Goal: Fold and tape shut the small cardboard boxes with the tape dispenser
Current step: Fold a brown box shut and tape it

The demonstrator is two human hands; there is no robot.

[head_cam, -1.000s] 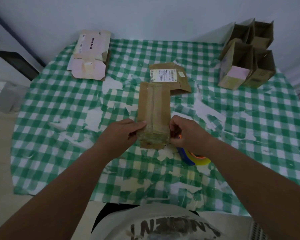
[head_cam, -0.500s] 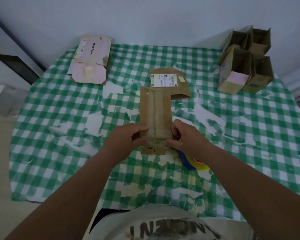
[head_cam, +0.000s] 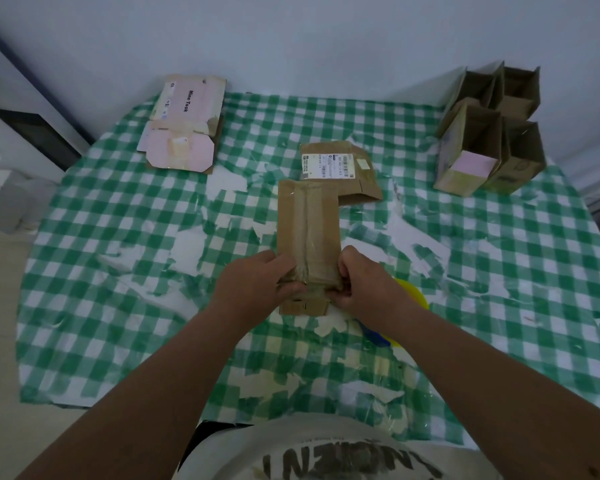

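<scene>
A long brown cardboard box (head_cam: 309, 223) stands in the middle of the table, with clear tape running down its top seam. My left hand (head_cam: 253, 285) grips its near left corner, and my right hand (head_cam: 364, 289) grips its near right corner. Both thumbs press on the near end flaps. The yellow and blue tape dispenser (head_cam: 409, 296) lies on the cloth just right of my right hand, mostly hidden by my wrist.
A flat brown box with a shipping label (head_cam: 340, 171) lies behind the held box. Flat pink boxes (head_cam: 184, 133) are at the back left. Several open upright boxes (head_cam: 489, 133) stand at the back right. The green checked tablecloth (head_cam: 118, 237) is worn in patches.
Both hands have slid inward along the near end of the box and closed tighter on its flaps. The view has shifted slightly downward.
</scene>
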